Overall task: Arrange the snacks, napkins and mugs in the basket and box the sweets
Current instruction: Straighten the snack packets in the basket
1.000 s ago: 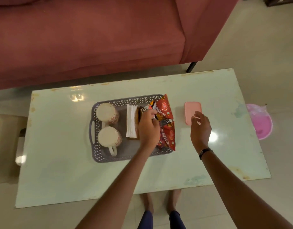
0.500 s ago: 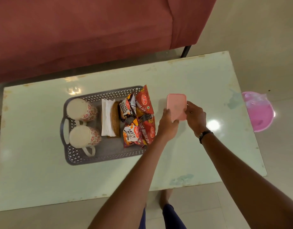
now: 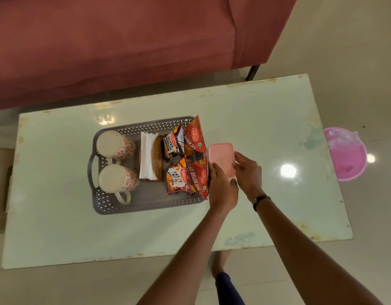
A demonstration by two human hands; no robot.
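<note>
Beside the basket (image 3: 106,205) of snack packets (image 3: 196,172), left hand (image 3: 222,188) and right hand (image 3: 248,172) apparently clasp the pink box (image 3: 221,157).

There is a single view, from a wide-angle camera worn on the person's head, looking steeply down and forward over the pale green glossy rectangular bench (image 3: 267,133). It sits high enough to take in the whole bench top, edge to edge, with both forearms running up from the bottom of the frame toward the middle. The far side of the view reaches a dusty-red upholstered sofa (image 3: 124,47); the near side drops to the cream tiled floor (image 3: 58,287) and one bare foot (image 3: 220,260) below the lens. Straight edges bow slightly near the borders.
</note>
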